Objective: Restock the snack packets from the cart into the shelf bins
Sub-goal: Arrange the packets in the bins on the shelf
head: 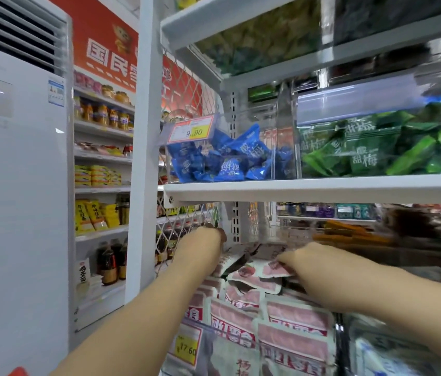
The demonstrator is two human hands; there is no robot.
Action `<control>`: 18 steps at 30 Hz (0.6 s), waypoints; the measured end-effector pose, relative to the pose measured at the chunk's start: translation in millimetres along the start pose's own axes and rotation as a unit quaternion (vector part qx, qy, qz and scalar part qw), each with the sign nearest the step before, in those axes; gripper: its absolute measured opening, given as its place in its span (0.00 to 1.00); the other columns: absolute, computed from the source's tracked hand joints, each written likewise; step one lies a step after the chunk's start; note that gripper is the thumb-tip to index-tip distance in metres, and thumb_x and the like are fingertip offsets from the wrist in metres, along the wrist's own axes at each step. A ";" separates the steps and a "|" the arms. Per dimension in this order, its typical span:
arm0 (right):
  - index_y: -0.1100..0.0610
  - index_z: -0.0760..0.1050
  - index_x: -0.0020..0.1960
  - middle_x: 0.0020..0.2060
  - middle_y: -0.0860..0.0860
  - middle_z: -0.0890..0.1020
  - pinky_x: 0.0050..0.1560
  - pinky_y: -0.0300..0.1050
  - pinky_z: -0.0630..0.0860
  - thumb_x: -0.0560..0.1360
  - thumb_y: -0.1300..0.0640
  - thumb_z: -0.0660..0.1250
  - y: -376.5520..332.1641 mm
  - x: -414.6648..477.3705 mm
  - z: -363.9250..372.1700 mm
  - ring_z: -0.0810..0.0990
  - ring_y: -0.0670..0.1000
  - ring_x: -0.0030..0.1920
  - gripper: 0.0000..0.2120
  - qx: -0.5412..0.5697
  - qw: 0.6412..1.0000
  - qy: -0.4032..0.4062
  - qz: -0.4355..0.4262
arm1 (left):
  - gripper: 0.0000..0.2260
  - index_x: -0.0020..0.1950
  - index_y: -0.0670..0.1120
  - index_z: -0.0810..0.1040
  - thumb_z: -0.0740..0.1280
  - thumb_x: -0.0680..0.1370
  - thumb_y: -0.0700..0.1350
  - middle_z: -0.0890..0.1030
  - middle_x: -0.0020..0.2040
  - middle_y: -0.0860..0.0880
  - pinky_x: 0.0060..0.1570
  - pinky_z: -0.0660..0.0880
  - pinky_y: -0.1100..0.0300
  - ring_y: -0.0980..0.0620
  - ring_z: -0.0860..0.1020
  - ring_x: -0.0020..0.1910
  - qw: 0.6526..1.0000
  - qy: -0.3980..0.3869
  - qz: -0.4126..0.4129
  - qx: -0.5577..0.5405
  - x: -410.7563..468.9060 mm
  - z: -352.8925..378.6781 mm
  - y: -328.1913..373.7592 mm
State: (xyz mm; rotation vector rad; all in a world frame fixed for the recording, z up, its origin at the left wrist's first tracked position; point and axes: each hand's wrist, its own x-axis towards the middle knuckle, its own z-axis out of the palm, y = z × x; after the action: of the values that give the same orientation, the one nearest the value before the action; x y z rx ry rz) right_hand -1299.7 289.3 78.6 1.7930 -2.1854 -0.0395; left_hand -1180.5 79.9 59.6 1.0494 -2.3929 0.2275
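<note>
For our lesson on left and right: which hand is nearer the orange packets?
Right. The right hand touches the pink packets just left of the orange packets; the left hand is farther left.

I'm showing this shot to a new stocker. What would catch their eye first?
The left hand and right hand reach into a heap of pink-and-white snack packets below the white shelf. On it, clear bins hold bright blue packets at left and green packets at right, a 9.90 price tag fronting the blue ones.
</note>
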 end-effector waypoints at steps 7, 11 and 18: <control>0.48 0.70 0.64 0.59 0.49 0.79 0.57 0.53 0.78 0.77 0.53 0.64 -3.2 0.3 -8.3 0.79 0.54 0.56 0.16 -0.011 0.994 -0.111 -0.001 | 0.30 0.78 0.61 0.65 0.62 0.77 0.68 0.69 0.76 0.55 0.73 0.66 0.53 0.53 0.71 0.70 0.949 -0.226 0.153 -0.160 -51.0 -23.2 19.9; 0.49 0.69 0.70 0.63 0.50 0.79 0.62 0.54 0.75 0.82 0.46 0.58 5.1 -6.9 -19.3 0.78 0.54 0.59 0.19 0.010 0.988 -0.151 -0.043 | 0.34 0.79 0.61 0.62 0.68 0.74 0.67 0.67 0.77 0.55 0.75 0.64 0.49 0.52 0.69 0.73 0.941 -0.262 0.144 -0.159 -48.1 -28.0 12.2; 0.49 0.71 0.68 0.58 0.51 0.80 0.59 0.53 0.77 0.81 0.51 0.57 3.2 -2.6 -10.5 0.79 0.54 0.54 0.16 0.007 0.988 -0.154 -0.030 | 0.23 0.77 0.60 0.67 0.64 0.82 0.58 0.71 0.73 0.53 0.69 0.64 0.59 0.52 0.70 0.70 0.931 -0.267 0.181 -0.173 -51.5 -35.5 35.0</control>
State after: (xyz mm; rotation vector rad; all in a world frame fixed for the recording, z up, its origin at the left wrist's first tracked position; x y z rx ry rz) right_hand -1299.5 294.3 88.7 1.9709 -2.3373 -0.3368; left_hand -1162.8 149.2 65.1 0.5407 -2.9563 -0.3987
